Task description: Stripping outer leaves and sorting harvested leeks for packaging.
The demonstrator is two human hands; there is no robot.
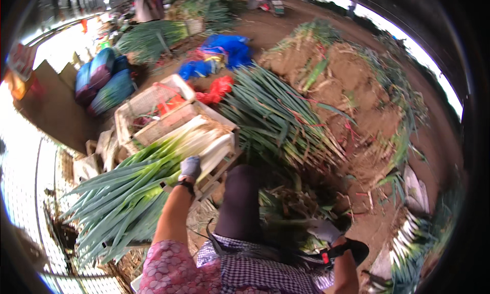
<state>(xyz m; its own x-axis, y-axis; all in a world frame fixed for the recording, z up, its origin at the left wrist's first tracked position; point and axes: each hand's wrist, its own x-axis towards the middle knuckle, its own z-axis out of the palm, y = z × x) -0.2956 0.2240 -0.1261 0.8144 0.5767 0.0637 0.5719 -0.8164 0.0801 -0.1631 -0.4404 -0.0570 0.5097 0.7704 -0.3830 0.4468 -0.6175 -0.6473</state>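
Observation:
A heap of cleaned green onions (153, 158) lies across a crate at the left, white stems toward the back right and green leaves toward the front left. My left hand (191, 167), in a grey glove, is closed on the stalks at the heap's near side; what lies under the fingers is partly hidden. At the lower right, my gloved right hand (324, 230) is slightly blurred, with fingers stretched to the left above loose peelings (296, 204). Nothing shows in it. Just beyond my knee lies a large pile of untrimmed green onions (278, 115), roots toward the right.
A plastic crate (122, 125) and red netting (217, 88) stand beyond the heap. Blue netting (227, 51) and stuffed bags (104, 79) lie farther back. Soil and peelings (357, 84) mound up at the right. More green onions (408, 240) lie at the lower right.

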